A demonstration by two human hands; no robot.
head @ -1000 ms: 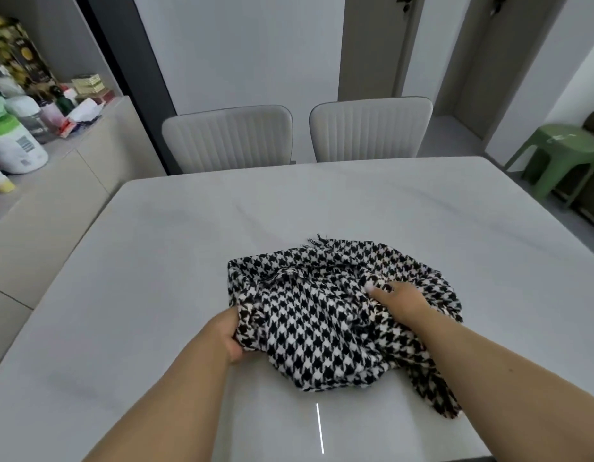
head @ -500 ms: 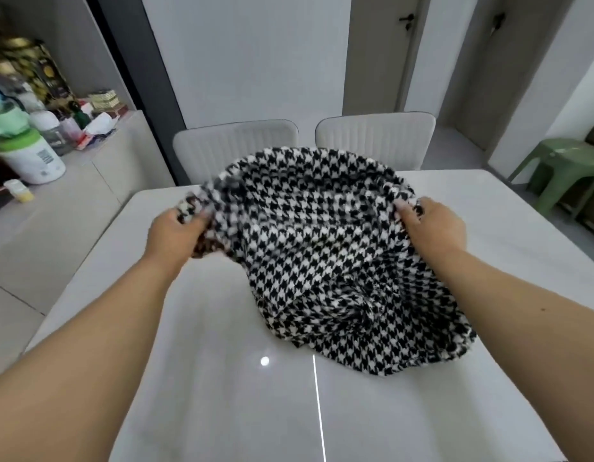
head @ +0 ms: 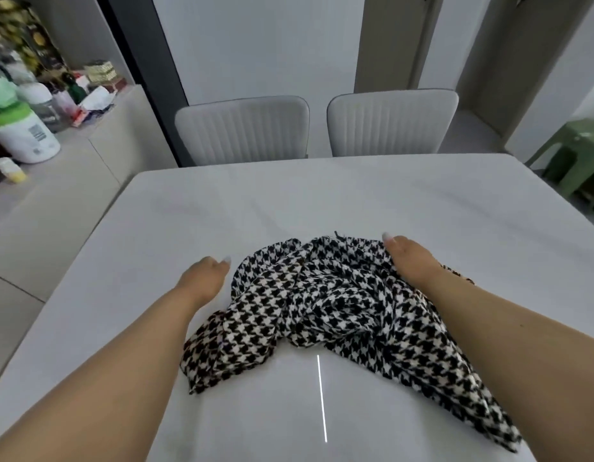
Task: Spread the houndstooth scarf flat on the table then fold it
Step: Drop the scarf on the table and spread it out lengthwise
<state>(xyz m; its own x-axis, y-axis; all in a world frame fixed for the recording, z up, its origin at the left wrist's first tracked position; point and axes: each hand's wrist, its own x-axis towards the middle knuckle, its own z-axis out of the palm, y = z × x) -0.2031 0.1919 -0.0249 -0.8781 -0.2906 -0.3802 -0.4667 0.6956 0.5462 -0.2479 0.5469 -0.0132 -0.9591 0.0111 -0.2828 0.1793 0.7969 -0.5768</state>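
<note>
The black-and-white houndstooth scarf (head: 335,305) lies crumpled in a heap on the white table (head: 289,201), near the front middle. One end trails toward the front right corner. My left hand (head: 202,278) rests on the table just left of the heap with its fingers loose, holding nothing. My right hand (head: 409,258) lies on the scarf's far right edge, with its thumb on top. Cloth is bunched under the palm, and its other fingers are hidden.
Two pale padded chairs (head: 242,128) (head: 389,121) stand at the table's far edge. A sideboard (head: 72,168) on the left carries a white tub, bottles and boxes. A green stool (head: 575,155) stands at the right.
Half a second ago both hands held the scarf stretched up in the air. It has since come down onto the table in a heap, and my left hand has let go of it.
</note>
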